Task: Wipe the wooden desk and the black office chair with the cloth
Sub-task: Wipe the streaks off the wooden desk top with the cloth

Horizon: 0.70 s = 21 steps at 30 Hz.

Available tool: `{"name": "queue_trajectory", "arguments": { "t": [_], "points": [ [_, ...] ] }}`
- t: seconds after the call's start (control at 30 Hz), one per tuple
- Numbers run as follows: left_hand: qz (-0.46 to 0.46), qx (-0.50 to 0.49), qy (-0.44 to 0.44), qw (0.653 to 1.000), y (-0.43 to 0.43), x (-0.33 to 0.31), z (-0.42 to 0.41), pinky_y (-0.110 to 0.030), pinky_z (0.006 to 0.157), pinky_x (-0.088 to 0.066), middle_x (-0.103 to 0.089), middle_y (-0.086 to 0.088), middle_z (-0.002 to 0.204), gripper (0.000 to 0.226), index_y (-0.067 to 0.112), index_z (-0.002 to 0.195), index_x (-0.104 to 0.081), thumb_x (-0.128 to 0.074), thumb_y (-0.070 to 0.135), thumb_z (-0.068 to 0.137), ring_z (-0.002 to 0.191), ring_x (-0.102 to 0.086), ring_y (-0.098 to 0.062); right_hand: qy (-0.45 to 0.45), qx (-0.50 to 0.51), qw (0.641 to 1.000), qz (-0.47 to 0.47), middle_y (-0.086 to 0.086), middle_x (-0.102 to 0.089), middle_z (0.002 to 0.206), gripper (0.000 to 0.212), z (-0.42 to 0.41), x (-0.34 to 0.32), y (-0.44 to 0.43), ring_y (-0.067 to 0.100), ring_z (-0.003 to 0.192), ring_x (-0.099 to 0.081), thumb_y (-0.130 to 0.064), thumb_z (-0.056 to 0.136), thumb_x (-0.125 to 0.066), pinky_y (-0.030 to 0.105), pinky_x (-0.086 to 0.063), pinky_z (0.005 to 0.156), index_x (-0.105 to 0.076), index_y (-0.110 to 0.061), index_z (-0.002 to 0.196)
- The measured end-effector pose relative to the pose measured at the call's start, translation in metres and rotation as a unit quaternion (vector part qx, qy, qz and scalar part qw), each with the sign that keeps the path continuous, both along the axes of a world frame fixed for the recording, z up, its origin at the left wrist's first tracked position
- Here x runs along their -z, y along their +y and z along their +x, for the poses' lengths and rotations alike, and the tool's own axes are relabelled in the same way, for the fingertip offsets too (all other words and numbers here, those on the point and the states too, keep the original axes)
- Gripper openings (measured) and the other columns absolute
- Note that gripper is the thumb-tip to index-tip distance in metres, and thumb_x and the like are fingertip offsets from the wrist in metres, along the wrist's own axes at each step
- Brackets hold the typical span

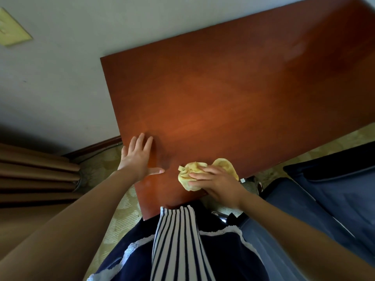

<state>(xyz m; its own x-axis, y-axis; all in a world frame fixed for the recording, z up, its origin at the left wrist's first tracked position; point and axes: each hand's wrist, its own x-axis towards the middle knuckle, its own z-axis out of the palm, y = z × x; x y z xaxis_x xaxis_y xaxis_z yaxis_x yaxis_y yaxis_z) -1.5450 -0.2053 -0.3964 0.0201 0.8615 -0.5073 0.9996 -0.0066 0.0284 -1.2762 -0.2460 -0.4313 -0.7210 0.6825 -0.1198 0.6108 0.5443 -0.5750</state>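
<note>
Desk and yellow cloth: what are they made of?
The desk looks like wood or a wood-look veneer, reddish-brown with a smooth, slightly shiny finish: faint grain streaks and a soft glare show. The cloth looks like soft, thin fabric, matte yellow: it bunches into crumpled folds under the right hand.

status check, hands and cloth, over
Status: left hand open, flat on reddish-brown wooden desk. right hand grips crumpled yellow cloth near desk's front edge. In the way: only left hand, beside cloth.
</note>
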Motion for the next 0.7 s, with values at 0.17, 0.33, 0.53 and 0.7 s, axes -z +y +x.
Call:
{"name": "queue_trajectory", "arguments": {
  "t": [0.17, 0.33, 0.53, 0.7],
  "points": [
    [-0.042, -0.051, -0.008, 0.998, 0.008, 0.008, 0.015, -0.051, 0.116, 0.000, 0.025, -0.010, 0.156, 0.125, 0.015, 0.150, 0.018, -0.060, 0.072, 0.070, 0.145, 0.018, -0.029, -0.050, -0.008, 0.999, 0.011, -0.013, -0.048, 0.140, 0.045, 0.049, -0.006, 0.017, 0.022, 0.130, -0.043, -0.006, 0.089, -0.058, 0.039, -0.035, 0.103, -0.059, -0.029, 0.129],
    [-0.042, -0.035, 0.025, 0.998, 0.008, 0.010, 0.016, -0.050, 0.116, 0.001, 0.021, -0.010, 0.158, 0.118, 0.015, 0.151, 0.013, -0.053, 0.075, 0.073, 0.146, 0.013, -0.028, -0.089, 0.053, 0.994, 0.037, -0.016, -0.047, 0.138, 0.043, 0.092, -0.012, 0.058, 0.020, 0.129, -0.045, -0.009, 0.091, -0.059, 0.043, -0.040, 0.103, -0.057, -0.031, 0.128],
    [-0.072, 0.039, 0.073, 0.994, 0.019, 0.002, 0.012, -0.046, 0.118, 0.000, 0.014, -0.015, 0.158, 0.116, 0.013, 0.151, 0.013, -0.044, 0.080, 0.075, 0.147, 0.004, -0.032, -0.154, 0.195, 0.969, -0.003, -0.008, -0.029, 0.153, 0.047, 0.098, -0.015, 0.139, 0.022, 0.143, -0.023, -0.013, 0.099, -0.043, 0.036, -0.016, 0.116, -0.040, -0.031, 0.142],
    [-0.101, 0.079, 0.067, 0.989, 0.027, -0.005, 0.005, -0.042, 0.118, -0.002, 0.013, -0.019, 0.158, 0.112, 0.011, 0.151, 0.012, -0.043, 0.077, 0.079, 0.146, 0.000, -0.035, -0.208, 0.305, 0.928, -0.050, -0.007, -0.014, 0.158, 0.048, 0.053, -0.014, 0.185, 0.029, 0.144, -0.014, -0.016, 0.101, -0.039, 0.038, -0.016, 0.115, -0.030, -0.028, 0.147]
  ]
}}
